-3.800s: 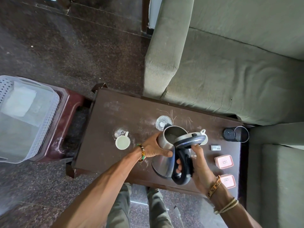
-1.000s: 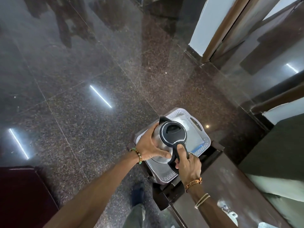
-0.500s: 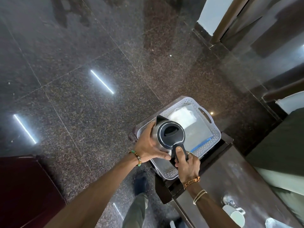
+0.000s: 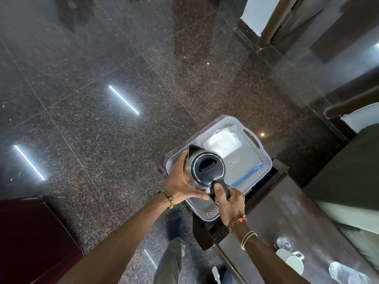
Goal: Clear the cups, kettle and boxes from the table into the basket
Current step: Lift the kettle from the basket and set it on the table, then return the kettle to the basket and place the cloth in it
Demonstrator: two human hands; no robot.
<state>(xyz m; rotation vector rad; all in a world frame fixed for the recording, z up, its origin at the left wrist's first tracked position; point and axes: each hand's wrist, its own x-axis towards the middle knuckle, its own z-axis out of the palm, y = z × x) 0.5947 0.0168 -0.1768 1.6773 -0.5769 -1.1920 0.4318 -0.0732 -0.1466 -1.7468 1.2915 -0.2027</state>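
Left hand [image 4: 180, 182], right hand [image 4: 230, 202] round kettle [image 4: 207, 169] over basket [image 4: 264, 165].

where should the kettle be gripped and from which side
By its black handle, coming from the near side. The kettle is upright over the basket, and the handle sticks out toward the person. The right hand wraps it there, thumb on top. The left hand cups the smooth steel body to steady it.

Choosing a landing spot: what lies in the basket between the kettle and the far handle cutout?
Head view: a white flat packet lies on the basket floor there, just past the kettle.
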